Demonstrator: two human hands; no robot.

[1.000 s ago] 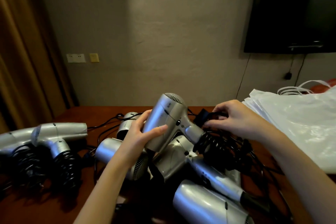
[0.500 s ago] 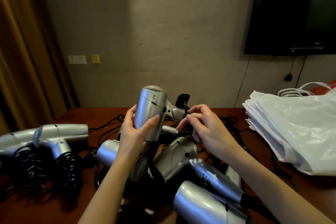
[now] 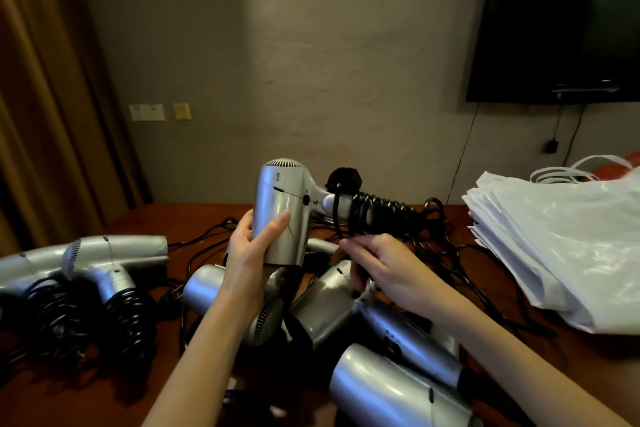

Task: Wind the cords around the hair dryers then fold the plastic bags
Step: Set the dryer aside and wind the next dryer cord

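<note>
A: Left hand (image 3: 247, 262) clenched round the barrel of the held hair dryer (image 3: 282, 210), lifted above the desk (image 3: 180, 218). Barrel near upright, handle pointing right.

B: And the cord (image 3: 379, 213)?

A: Coiled along that handle, plug (image 3: 344, 178) riding above the coil's inner end. Right hand (image 3: 382, 265) sits just beneath the coil, fingers curled, pinching a loose strand by the look of it (fingertips partly hidden).

B: So which hand finishes the wrap?

A: Right one, I judge; it is nearer, directly under the handle's long axis. The strand must go up and around.

B: Remaining work?

A: Two wound dryers (image 3: 114, 256) lie at left; several unwound ones (image 3: 401, 388) are heaped below the hands. Plastic bags (image 3: 561, 236) stacked far right, unfolded.
</note>
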